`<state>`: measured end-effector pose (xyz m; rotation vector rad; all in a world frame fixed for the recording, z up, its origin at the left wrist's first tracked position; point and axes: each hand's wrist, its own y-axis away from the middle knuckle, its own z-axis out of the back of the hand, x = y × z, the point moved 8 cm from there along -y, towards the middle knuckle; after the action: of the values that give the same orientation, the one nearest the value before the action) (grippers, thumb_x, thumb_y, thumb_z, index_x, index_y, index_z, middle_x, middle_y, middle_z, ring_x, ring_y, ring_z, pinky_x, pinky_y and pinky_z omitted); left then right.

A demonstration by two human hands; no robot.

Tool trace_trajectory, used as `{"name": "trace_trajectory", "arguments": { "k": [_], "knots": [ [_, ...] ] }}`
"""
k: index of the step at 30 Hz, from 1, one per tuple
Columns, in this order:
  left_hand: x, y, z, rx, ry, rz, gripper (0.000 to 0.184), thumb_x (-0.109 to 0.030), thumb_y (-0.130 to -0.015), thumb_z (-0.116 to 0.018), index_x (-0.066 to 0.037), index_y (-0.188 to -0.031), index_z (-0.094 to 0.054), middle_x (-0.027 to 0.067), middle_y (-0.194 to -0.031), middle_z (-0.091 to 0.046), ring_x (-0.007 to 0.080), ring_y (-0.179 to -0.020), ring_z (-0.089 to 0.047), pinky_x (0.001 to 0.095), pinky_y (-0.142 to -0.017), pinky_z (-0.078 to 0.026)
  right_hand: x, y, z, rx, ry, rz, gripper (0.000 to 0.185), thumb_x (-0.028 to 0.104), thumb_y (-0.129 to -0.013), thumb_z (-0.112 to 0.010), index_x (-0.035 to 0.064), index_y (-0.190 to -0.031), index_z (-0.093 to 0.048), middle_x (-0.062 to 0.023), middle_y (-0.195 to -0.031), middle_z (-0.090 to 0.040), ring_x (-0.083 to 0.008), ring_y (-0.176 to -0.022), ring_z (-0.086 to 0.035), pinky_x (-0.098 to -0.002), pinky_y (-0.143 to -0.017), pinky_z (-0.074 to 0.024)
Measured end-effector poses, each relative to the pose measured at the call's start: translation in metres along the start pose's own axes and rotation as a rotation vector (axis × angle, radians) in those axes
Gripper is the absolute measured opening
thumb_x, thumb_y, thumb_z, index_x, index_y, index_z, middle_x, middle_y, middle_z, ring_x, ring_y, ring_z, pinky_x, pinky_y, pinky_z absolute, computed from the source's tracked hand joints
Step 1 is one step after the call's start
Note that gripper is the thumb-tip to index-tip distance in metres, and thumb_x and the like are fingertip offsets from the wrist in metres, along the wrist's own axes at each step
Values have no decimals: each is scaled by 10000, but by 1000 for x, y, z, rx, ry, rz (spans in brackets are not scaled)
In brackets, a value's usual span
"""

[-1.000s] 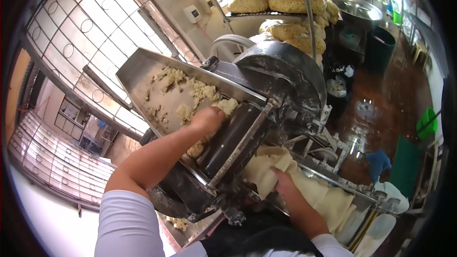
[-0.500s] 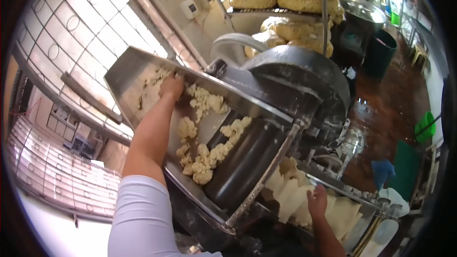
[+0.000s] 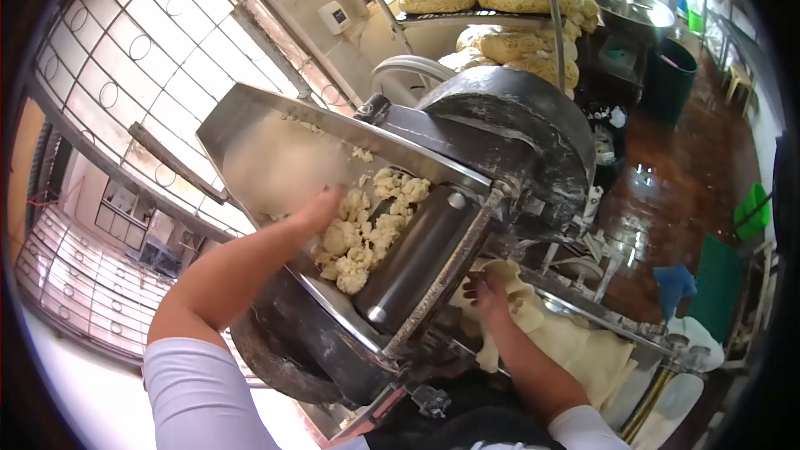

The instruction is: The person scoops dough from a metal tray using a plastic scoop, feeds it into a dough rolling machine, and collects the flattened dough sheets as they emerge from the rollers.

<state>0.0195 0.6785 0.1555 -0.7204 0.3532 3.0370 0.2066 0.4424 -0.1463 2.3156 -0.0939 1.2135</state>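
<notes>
My left hand (image 3: 321,210) is inside the metal hopper (image 3: 367,137), beside a heap of crumbly pale dough (image 3: 358,242). A blur covers its fingers and the far part of the hopper, so their pose is hidden. The dough heap lies against a dark, smooth roller (image 3: 421,258). Below the roller's front bar (image 3: 442,283), a folded sheet of dough (image 3: 575,346) rests on the lower tray. My right hand (image 3: 490,293) is at the near end of this sheet, its fingers apart and touching or just over the dough.
A large dark wheel guard (image 3: 517,108) stands beyond the hopper. Full yellowish bags (image 3: 521,50) are stacked on a rack behind. On the right are a dark green bin (image 3: 671,79), a blue cloth (image 3: 673,287) and a reddish wet floor (image 3: 642,192).
My left hand has come back from the hopper's far end toward the roller, and more dough is heaped there. My right hand has moved left along the dough sheet, nearer the roller.
</notes>
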Motion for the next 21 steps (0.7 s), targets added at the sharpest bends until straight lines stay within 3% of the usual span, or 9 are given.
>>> {"name": "trace_trajectory", "arguments": {
  "k": [3, 6, 7, 10, 13, 16, 17, 20, 21],
  "knots": [
    [-22, 16, -42, -2, -17, -238, 477, -426, -913, -457, 10, -848, -640, 192, -733, -635, 347, -778, -646, 474, -764, -470, -11, 1, -39, 71, -255, -359, 386, 365, -932, -504, 81, -1184, -573, -105, -1002, -656, -234, -917, -628, -348, -791, -483],
    [-65, 55, -54, -148, -280, -489, 386, -365, -908, -455, -31, -884, -647, 219, -814, -640, 391, -820, -624, 485, -758, -461, -9, -13, -78, 184, -623, -373, 377, 359, -921, -515, 87, -1175, -578, -116, -1032, -649, -246, -968, -621, -386, -800, -500],
    [-73, 67, -58, -124, -315, -451, 348, -323, -904, -440, -47, -887, -652, 225, -890, -634, 425, -883, -587, 505, -774, -452, -3, -21, -93, 242, -739, -356, 377, 357, -920, -516, 87, -1175, -578, -116, -1032, -649, -246, -968, -621, -387, -801, -501],
    [-72, 69, -68, -178, -301, -461, 360, -334, -904, -449, -33, -857, -640, 210, -802, -641, 388, -792, -618, 483, -731, -455, 19, -42, -131, 399, -895, -306, 376, 353, -918, -520, 86, -1177, -577, -116, -1035, -649, -247, -968, -622, -390, -802, -503],
    [-52, 48, -73, 52, 105, -339, 366, -351, -901, -495, -27, -763, -595, 99, -630, -559, 236, -577, -522, 376, -585, -421, 29, -49, -148, 476, -910, -263, 375, 348, -916, -524, 85, -1179, -576, -116, -1037, -649, -248, -969, -623, -393, -803, -505],
    [-65, 79, -25, 74, 109, -378, 359, -338, -906, -497, -43, -717, -573, 18, -588, -470, 147, -548, -421, 312, -527, -366, 19, -49, -146, 462, -857, -278, 375, 344, -914, -528, 85, -1181, -574, -116, -1039, -649, -249, -969, -624, -396, -804, -508],
    [-47, 79, -21, 277, -134, -332, 260, -271, -886, -510, -50, -771, -585, 50, -610, -522, 187, -568, -494, 322, -540, -402, 18, -46, -143, 450, -834, -285, 375, 342, -913, -529, 85, -1181, -574, -116, -1040, -649, -250, -969, -624, -397, -804, -509],
    [-10, 87, -49, 456, -556, -620, 200, -235, -852, -518, -57, -795, -591, 90, -639, -565, 233, -610, -554, 336, -569, -443, 13, -43, -135, 430, -812, -298, 374, 338, -911, -533, 84, -1183, -573, -116, -1042, -649, -251, -970, -625, -400, -805, -511],
    [-10, 83, -53, 408, -563, -459, 182, -222, -820, -525, -58, -773, -587, 136, -663, -590, 289, -662, -590, 356, -610, -477, 10, -41, -132, 425, -805, -305, 374, 336, -911, -534, 84, -1184, -572, -116, -1043, -649, -251, -970, -625, -401, -806, -512]
  ]
}}
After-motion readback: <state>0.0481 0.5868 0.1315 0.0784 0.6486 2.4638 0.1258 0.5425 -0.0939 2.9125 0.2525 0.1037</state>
